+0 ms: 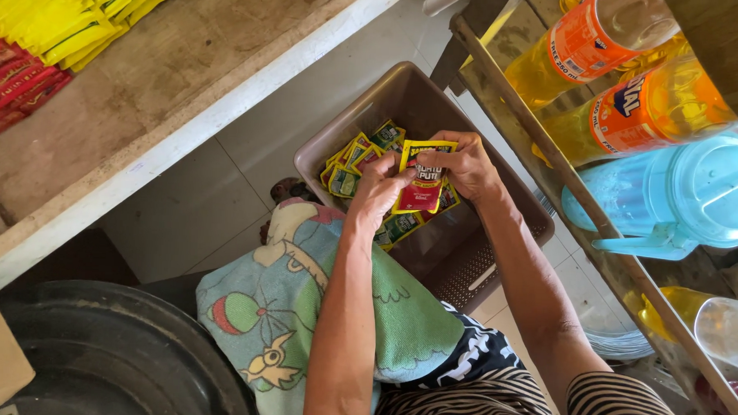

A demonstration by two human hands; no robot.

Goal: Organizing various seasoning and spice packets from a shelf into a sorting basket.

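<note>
Hands meet over a brown plastic basket [406, 90] that sits on the pale tiled floor. Left hand [379, 191] pinches the lower left edge of a yellow-and-red sachet [423, 181], fingers closed on it. Right hand [467, 163] grips the sachet's top right corner, thumb and fingers closed over the edge. Sachet held upright, just above a heap of small sachets [362, 162] (green, yellow, red) lying in the basket's far corner. Printed towel [300, 303] draped over the lap, under the left forearm. At left, a worn wooden shelf [169, 70] carries yellow packets [73, 13] and red packets [14, 80]. At right, a rack holds orange-labelled bottles [627, 86] of yellow liquid and a light blue plastic jug [688, 198]. Dark round tub [110, 354] at lower left
</note>
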